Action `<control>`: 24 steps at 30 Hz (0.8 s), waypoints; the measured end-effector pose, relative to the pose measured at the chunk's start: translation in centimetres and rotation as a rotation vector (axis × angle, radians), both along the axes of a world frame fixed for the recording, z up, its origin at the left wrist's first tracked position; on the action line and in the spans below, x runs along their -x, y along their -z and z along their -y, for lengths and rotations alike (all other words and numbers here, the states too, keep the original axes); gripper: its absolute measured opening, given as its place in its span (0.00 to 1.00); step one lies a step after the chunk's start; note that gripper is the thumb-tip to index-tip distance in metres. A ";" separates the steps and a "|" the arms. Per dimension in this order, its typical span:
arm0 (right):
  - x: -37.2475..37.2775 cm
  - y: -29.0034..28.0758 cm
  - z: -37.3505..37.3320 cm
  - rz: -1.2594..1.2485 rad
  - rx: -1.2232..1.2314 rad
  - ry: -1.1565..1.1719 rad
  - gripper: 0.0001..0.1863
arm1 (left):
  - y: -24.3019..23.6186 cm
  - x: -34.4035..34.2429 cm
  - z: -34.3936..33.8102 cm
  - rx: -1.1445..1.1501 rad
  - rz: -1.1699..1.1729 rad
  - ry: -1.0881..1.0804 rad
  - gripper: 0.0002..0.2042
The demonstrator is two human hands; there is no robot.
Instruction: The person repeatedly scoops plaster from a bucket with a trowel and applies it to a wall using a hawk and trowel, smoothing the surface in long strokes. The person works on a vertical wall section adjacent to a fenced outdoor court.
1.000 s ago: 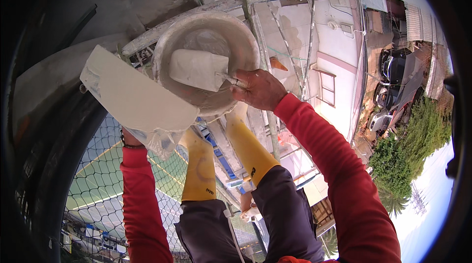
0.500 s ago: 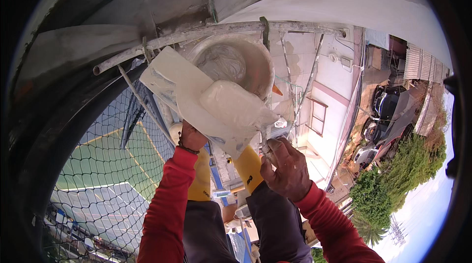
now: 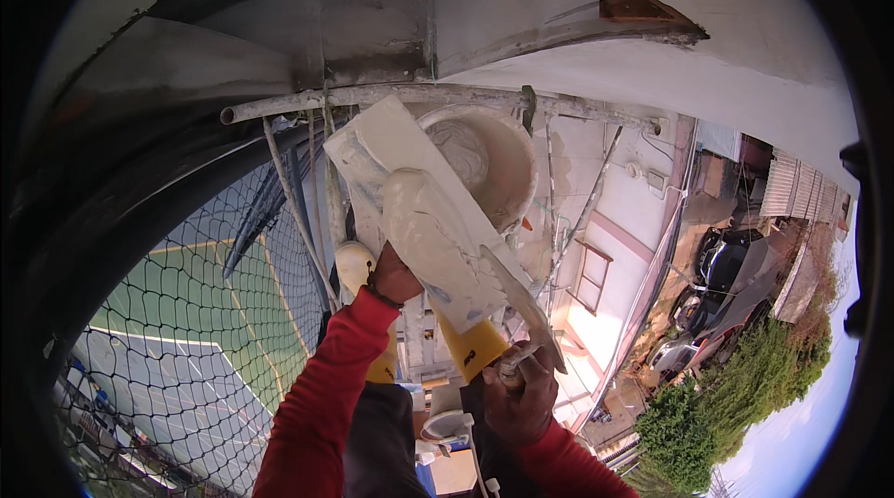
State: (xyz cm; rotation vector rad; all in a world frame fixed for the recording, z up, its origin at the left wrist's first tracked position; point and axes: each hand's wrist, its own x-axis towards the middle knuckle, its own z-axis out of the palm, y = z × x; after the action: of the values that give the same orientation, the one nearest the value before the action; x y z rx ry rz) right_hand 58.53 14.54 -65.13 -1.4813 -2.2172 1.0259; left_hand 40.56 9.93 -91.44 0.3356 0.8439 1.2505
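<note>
A pale flat hawk board (image 3: 372, 140) slants across the middle of the view. My left hand (image 3: 399, 276) grips it from below, near its left edge, with most of the fingers hidden under it. On the board lies a long mound of wet white plaster (image 3: 419, 219). My right hand (image 3: 523, 391) is closed round the handle of a plastering trowel (image 3: 528, 307). The trowel's blade is tilted on edge at the board's lower right end, smeared with plaster. Just behind the board stands a round bucket (image 3: 517, 158) coated in plaster, with plastic-like wrinkled material inside.
A scaffold pole (image 3: 372, 96) runs across beyond the bucket, below a grey wall (image 3: 363, 14). Thinner braces (image 3: 289, 191) slope down at its left. Black netting (image 3: 196, 340) hangs over a green court far below. My yellow boots (image 3: 466, 344) stand high above ground, with a parked car (image 3: 726, 265) at right.
The trowel has turned from lying flat over the board to standing on edge at its right end. My right hand has moved down and slightly left; the board has shifted right in view.
</note>
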 end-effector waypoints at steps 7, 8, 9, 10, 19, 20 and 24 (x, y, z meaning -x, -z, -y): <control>-2.7 9.1 -6.2 0.118 0.212 0.039 0.17 | -3.5 4.2 0.1 -0.137 1.079 -0.350 0.29; -2.2 12.3 -6.9 0.124 0.212 -0.039 0.15 | -4.6 5.2 0.1 -0.175 1.066 -0.371 0.28; -1.9 15.3 -7.4 0.120 0.210 -0.116 0.13 | -5.7 6.1 0.0 -0.213 1.053 -0.392 0.27; -1.5 18.0 -7.9 0.156 0.241 -0.175 0.16 | -7.1 6.9 0.1 -0.253 1.096 -0.403 0.25; -9.0 10.7 -8.5 0.361 0.191 -0.434 0.23 | -19.3 17.3 0.0 -0.122 -0.580 -0.678 0.24; -10.6 8.3 -8.9 0.410 0.122 -0.476 0.24 | -20.5 18.6 -0.2 -0.098 -0.597 -0.722 0.24; -16.7 0.5 -13.8 0.646 0.260 -0.548 0.28 | -24.7 23.6 -1.8 -0.383 0.368 -0.982 0.23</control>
State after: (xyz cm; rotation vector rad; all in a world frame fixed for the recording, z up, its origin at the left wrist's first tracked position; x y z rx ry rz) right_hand 75.27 28.29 -65.60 -1.4909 -3.1810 1.1309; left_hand 16.97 11.71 -66.71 -0.0446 0.4233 2.3165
